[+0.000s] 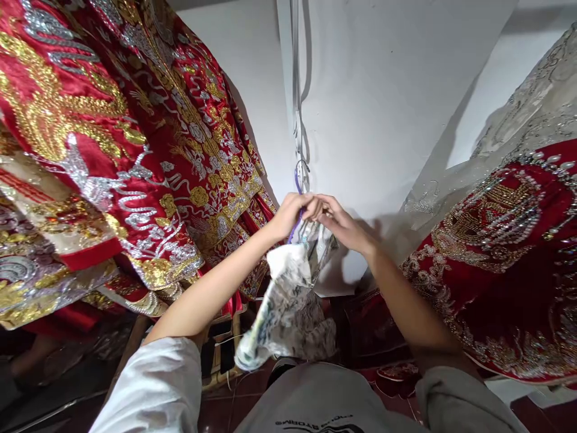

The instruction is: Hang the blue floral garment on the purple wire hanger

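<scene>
My left hand (pixel 293 214) and my right hand (pixel 340 225) meet in front of the white wall, fingers closed and touching one another. A thin purple cord (pixel 295 230) passes through my left hand and shows above and below it. From both hands hangs a bunched grey-and-white patterned cloth (pixel 288 300) with frayed, blurred edges. My right hand pinches the top of this cloth. The exact grip points are hidden behind the fingers. Just above the hands, a dark wire loop (pixel 303 167) hangs against the wall.
Red garments with gold and silver embroidery (pixel 198 132) hang close on the left. A beaded red garment (pixel 487 240) and a pale sequinned one (pixel 536 114) hang on the right. White cables (pixel 296 72) run down the wall. A wooden frame (pixel 220 361) stands low.
</scene>
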A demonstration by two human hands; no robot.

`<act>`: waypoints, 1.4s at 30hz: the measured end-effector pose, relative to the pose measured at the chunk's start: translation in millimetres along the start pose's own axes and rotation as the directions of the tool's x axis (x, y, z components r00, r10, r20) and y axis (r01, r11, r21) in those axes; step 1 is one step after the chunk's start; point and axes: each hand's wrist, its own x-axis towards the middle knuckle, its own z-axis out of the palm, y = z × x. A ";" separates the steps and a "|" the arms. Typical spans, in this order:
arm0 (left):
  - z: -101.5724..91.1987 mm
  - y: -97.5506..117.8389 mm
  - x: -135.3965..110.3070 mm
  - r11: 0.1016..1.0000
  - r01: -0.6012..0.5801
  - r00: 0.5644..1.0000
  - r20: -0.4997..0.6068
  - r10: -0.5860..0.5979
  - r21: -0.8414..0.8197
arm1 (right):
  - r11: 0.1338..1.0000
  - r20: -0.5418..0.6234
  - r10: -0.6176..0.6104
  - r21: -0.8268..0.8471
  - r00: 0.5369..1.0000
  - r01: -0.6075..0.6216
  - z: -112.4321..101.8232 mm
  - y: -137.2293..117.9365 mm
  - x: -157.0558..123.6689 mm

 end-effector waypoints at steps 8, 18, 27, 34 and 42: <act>-81.0 -13.6 20.2 0.940 0.339 0.937 -0.108 -0.333 0.041 | 0.962 -0.145 -0.084 -0.272 0.986 0.042 2.6 28.2 68.6; -75.0 -28.8 71.2 0.892 0.244 0.952 -0.270 -0.145 0.381 | 0.898 -0.415 -0.011 -0.405 0.910 -0.173 -22.4 31.1 91.3; -34.3 -86.2 14.1 0.704 0.178 0.898 -0.407 0.170 0.687 | 0.895 -0.629 -0.254 -0.441 0.735 -0.067 23.9 54.0 17.1; 29.5 -154.8 -70.7 0.770 0.279 0.754 -0.627 0.194 0.574 | 0.866 -0.321 0.489 0.063 0.811 -0.497 125.1 116.2 -19.1; 72.7 -207.3 -111.8 0.850 0.475 0.707 -0.674 -0.215 0.228 | 0.656 -0.245 0.738 0.046 0.628 -0.753 132.1 145.3 20.6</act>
